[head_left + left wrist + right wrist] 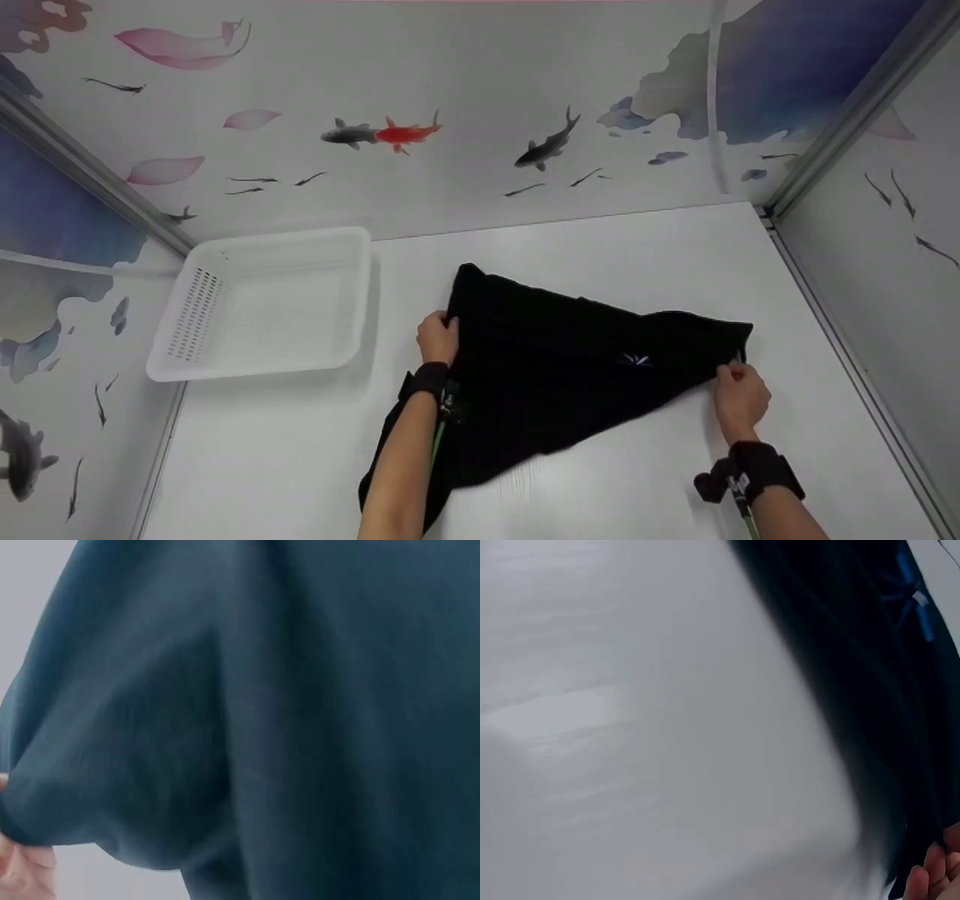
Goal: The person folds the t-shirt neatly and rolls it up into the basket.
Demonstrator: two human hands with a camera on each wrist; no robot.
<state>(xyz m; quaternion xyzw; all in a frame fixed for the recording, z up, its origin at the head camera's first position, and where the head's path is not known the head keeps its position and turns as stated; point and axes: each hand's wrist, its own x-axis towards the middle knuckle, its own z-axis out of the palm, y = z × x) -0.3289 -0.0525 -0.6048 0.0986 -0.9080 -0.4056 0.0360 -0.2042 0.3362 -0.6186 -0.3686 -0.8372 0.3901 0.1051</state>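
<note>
A black garment (555,360) with a small pale star-like mark (637,360) spreads across the white table in the head view. Its kind is not clear. My left hand (438,337) pinches its left edge, and a dark part of the cloth hangs down beside the left forearm. At the far right end, my right hand (741,397) pinches a corner between thumb and fingers. Dark cloth (300,727) fills most of the left wrist view, with fingers (26,870) at its lower left. In the right wrist view, fingertips (934,866) hold the cloth's edge.
A white plastic basket (360,300) with perforated sides stands at the back left of the white table (285,450). Behind it rises a wall (465,187) printed with fish and petals. Side panels with metal frame bars (847,330) border the table.
</note>
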